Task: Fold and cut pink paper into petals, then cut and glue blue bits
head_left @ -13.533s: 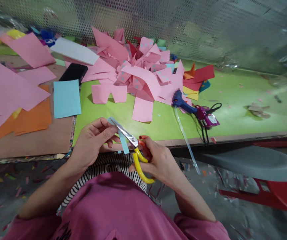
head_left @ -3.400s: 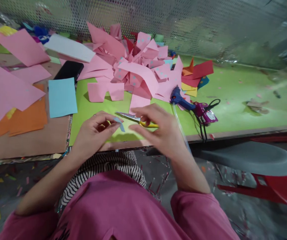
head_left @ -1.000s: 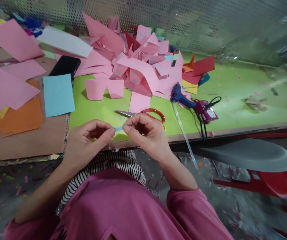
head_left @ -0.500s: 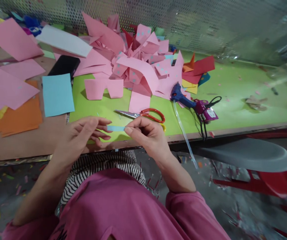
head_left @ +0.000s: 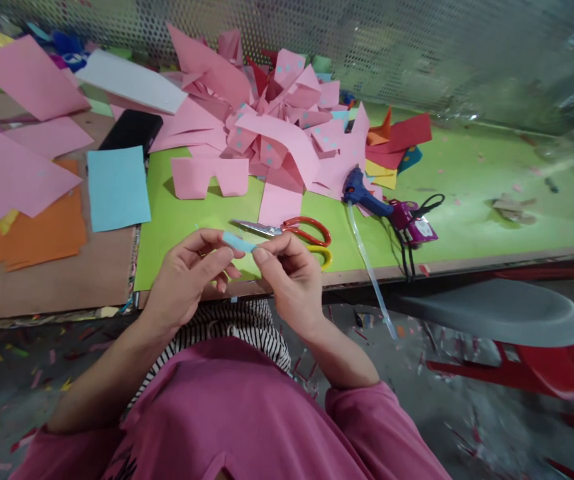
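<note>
A short light-blue paper strip [head_left: 237, 242] spans the gap between my hands above the table's front edge, slightly bowed. My left hand [head_left: 194, 270] has its thumb and fingers closed around the strip's left part. At the other end, my right hand [head_left: 289, 273] pinches it between thumb and fingertips. Just beyond my right hand lie scissors [head_left: 307, 228] with one red and one yellow handle, blades pointing left. A pink paper cutout [head_left: 189, 178] with a notch in its lower edge lies farther back on the green sheet [head_left: 159, 250].
Pink paper pieces [head_left: 267, 107] are heaped at the back. A blue glue gun [head_left: 364, 192] with a clear glue stick lies to the right. Light-blue paper [head_left: 118, 190], a black phone [head_left: 131, 131] and orange sheets [head_left: 49, 233] are leftward. A grey stool seat [head_left: 507, 312] stands beside the table.
My left hand has moved right and closed on the strip, closer to my right hand. The strip, flat before, is now bent and tilted.
</note>
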Demonstrator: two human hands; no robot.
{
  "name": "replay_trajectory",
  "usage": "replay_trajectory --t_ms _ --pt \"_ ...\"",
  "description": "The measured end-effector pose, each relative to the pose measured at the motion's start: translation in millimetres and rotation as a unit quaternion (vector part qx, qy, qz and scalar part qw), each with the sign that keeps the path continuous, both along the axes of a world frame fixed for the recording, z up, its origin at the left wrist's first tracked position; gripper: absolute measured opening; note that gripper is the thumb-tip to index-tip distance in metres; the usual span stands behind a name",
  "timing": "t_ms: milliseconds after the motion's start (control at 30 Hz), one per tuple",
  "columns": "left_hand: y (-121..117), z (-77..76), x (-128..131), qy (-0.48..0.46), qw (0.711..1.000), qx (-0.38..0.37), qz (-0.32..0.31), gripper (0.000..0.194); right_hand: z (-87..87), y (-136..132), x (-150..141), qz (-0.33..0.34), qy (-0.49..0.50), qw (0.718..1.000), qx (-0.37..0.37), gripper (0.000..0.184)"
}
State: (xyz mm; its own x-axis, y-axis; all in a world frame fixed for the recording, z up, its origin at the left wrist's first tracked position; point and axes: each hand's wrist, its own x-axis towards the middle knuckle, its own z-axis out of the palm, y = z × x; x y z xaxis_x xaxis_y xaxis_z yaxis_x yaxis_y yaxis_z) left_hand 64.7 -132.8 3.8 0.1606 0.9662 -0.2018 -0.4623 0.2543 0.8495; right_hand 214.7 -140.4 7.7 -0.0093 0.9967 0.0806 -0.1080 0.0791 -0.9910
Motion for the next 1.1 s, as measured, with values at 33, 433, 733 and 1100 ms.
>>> replay_trajectory --t_ms 33,433,733,1100 --pt "-0.7 -1.0 2.2 -0.009 1.000 0.002 -0.007 0.039 -1.3 -0.5 -1.4 -0.006 0.008 1.000 0.007 0.025" --pt "4.1 12.1 -7.9 -0.039 0.988 -0.114 -0.092 0.033 5.7 4.5 30.2 0.022 -0.308 0.868 0.390 0.018" --pt "2.2 12.3 -6.0 -0.031 0.981 -0.113 -0.152 0.029 12.9 14.8 45.2 0.010 -0.447 0.712 0.541 0.014" --pt "-4.2 6.0 -5.3 0.128 0.990 -0.012 -0.063 0.023 16.8 9.3 35.1 0.084 -0.308 0.898 0.302 0.003"
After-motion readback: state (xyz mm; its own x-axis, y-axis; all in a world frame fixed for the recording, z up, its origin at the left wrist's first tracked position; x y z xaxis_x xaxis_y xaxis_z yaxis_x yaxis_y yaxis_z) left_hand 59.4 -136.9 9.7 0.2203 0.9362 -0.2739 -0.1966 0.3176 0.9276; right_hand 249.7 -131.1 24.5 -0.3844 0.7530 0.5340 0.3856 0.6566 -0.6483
